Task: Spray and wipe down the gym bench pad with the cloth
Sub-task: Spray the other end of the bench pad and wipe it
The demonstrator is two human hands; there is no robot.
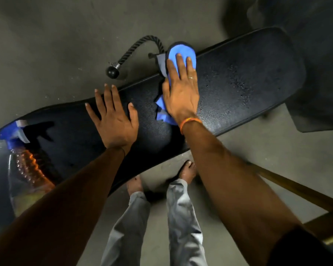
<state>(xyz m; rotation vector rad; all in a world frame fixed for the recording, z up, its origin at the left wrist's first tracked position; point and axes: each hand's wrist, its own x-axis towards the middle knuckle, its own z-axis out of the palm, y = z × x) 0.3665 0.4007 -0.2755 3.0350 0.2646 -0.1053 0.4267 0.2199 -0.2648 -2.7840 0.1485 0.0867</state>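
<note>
A long black bench pad (pixel 238 79) runs from lower left to upper right, with wet droplets on its right half. My right hand (pixel 181 91) lies flat on a blue cloth (pixel 181 52) near the pad's far edge, pressing it down. The cloth sticks out past my fingertips and behind my wrist. My left hand (pixel 113 120) rests palm down on the bare pad, fingers spread, holding nothing. A clear spray bottle (pixel 27 166) with a blue trigger head lies on the pad's left end, apart from both hands.
A black rope handle (pixel 135 48) with a rubber ball end lies on the grey concrete floor just beyond the pad. My bare feet (pixel 187 170) stand under the pad's near edge. A wooden frame piece (pixel 296 189) runs along the lower right. A dark shape fills the top right corner.
</note>
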